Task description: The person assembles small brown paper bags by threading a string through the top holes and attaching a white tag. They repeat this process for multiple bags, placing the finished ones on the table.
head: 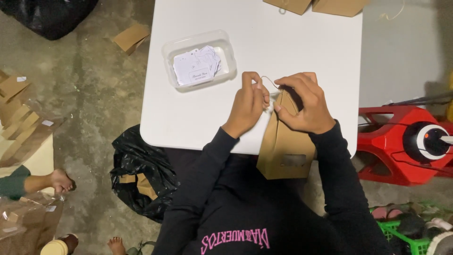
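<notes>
Thin pale twine (270, 83) arcs between the two hands, just above the top of a tall brown kraft-paper box (285, 141) with a small clear window low on its front. The left hand (247, 106) pinches one end of the twine between thumb and fingertips, the other fingers curled in. The right hand (302, 101) closes over the peaked top of the box, thumb and forefinger gripping the fold where the twine meets it. The box stands at the near edge of a white rectangular table (207, 118), its lower part hanging over toward the person's black long-sleeved top.

Further up the table sits a clear plastic tray (200, 59) holding a loose stack of small white paper tags (197, 66). Two more brown boxes (316, 5) lie at the far edge, cut off by the frame.

Judging from this, the box is folded and closed, and the twine is being worked through or tied at its top; no tag shows on it, so tagging seems unfinished. The right hand hides the knot and the hole, so how far the tying has gone cannot be told.

Around the table: a black plastic bag (141, 174) with cardboard scraps, flat brown boxes in clear sleeves (21, 127) at left, another person's bare foot (61, 181), and a red plastic stool (396, 141) at right.
</notes>
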